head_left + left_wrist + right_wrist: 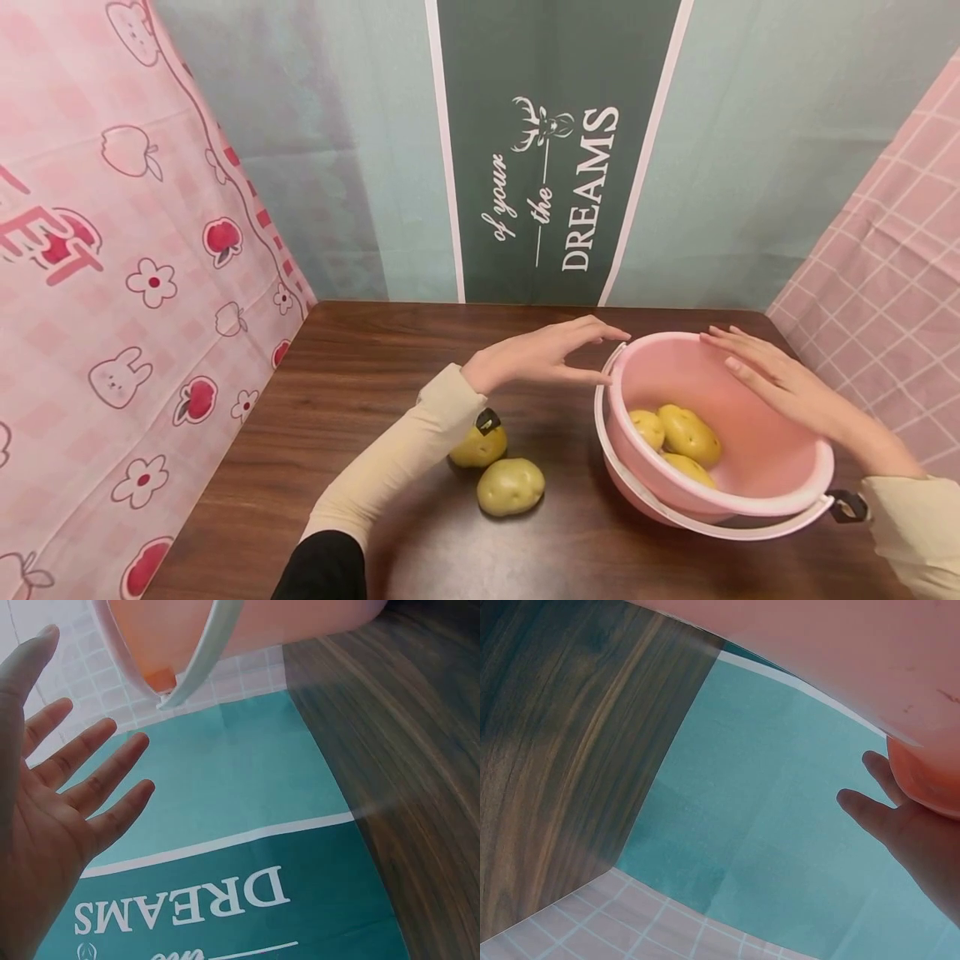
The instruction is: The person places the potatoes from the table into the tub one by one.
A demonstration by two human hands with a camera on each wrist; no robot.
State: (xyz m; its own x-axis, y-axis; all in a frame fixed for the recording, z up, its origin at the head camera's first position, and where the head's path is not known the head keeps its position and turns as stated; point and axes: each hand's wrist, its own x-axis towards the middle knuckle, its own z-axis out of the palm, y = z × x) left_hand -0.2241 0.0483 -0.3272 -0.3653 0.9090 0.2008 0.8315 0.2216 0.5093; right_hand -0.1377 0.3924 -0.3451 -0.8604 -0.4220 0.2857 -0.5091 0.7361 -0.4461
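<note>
A pink bucket (776, 425) stands at the right of the table, its white handle (720, 529) lying down round the near side. Three yellow potatoes (688, 435) show inside it. By the bucket's left rim is my left hand (540, 357), fingers extended; the left wrist view shows its palm bare and fingers spread. Over the far right rim lies my right hand (787, 387), fingers loosely straight; in the right wrist view two fingers (866, 814) extend beside the bucket wall. Below my left forearm, one potato (512, 487) sits on the table, with another potato (477, 448) partly hidden behind the sleeve.
The dark wooden table (360, 350) ends at a green and teal cloth backdrop (337, 167) with white lettering. Pink patterned cloth (150, 350) hangs on the left, and pink checked cloth (892, 275) on the right, close to my right arm.
</note>
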